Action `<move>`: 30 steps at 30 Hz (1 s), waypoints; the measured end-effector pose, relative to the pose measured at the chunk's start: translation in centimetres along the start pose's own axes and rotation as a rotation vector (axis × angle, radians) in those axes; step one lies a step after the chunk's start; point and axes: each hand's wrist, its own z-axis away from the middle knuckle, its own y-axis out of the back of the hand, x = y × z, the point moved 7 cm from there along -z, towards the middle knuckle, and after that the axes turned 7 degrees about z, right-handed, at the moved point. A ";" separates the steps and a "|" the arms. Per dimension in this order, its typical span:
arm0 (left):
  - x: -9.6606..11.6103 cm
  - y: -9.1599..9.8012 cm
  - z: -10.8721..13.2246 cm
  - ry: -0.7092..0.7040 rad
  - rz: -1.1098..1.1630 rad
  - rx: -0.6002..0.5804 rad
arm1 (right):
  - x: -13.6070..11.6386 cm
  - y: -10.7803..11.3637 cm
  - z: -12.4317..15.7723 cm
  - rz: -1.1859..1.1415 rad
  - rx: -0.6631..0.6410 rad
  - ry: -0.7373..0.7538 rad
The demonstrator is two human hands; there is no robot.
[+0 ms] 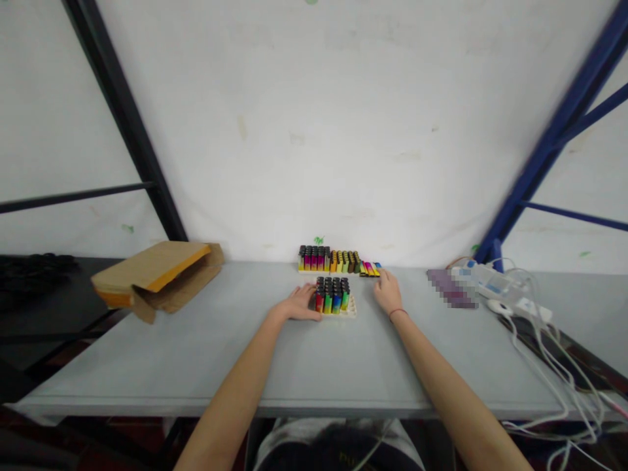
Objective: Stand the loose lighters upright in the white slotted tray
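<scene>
On the grey table stands a cream holed tray [352, 309] carrying upright lighters [332, 296] with black tops and red, green and blue bodies. Holes show at its right side. My left hand [300, 304] holds the tray's left side, thumb along the front corner and fingers behind. Farther back, my right hand [387, 291] has its fingers bent and closed at the right end of a few loose lighters [369, 269] lying flat. A blue one is at the fingertips, partly hidden by them.
Behind are a tray of purple-and-yellow lighters [314, 259] and a group of yellow-to-green lighters [345, 261], against the wall. An open cardboard box [157, 275] lies at left. A pixelated purple object [451, 289], power strips [485, 281] and white cables [549, 353] occupy the right.
</scene>
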 end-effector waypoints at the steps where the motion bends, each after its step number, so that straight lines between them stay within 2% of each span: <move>1: -0.1 0.0 0.0 0.005 0.004 -0.001 | 0.6 -0.8 -0.6 0.075 -0.049 -0.005; 4: -0.2 -0.2 0.1 0.004 0.008 -0.008 | 1.7 -3.1 -1.7 0.201 -0.220 -0.008; 7: -0.2 -0.3 0.0 0.000 0.003 -0.016 | 1.6 -4.1 -1.9 0.238 -0.324 0.031; 13: -0.1 -0.2 0.0 -0.008 -0.007 -0.022 | 1.1 -2.8 -1.4 0.253 -0.203 0.024; 19: -0.1 -0.1 0.1 0.013 -0.007 -0.024 | 1.1 -3.7 -1.4 0.240 -0.348 0.030; 26: -0.1 -0.2 0.1 0.018 0.001 -0.030 | 0.9 -2.4 -0.6 0.256 -0.223 0.048; 30: -0.1 -0.1 0.1 0.012 0.006 -0.021 | -0.2 -3.1 -0.9 0.229 -0.315 0.098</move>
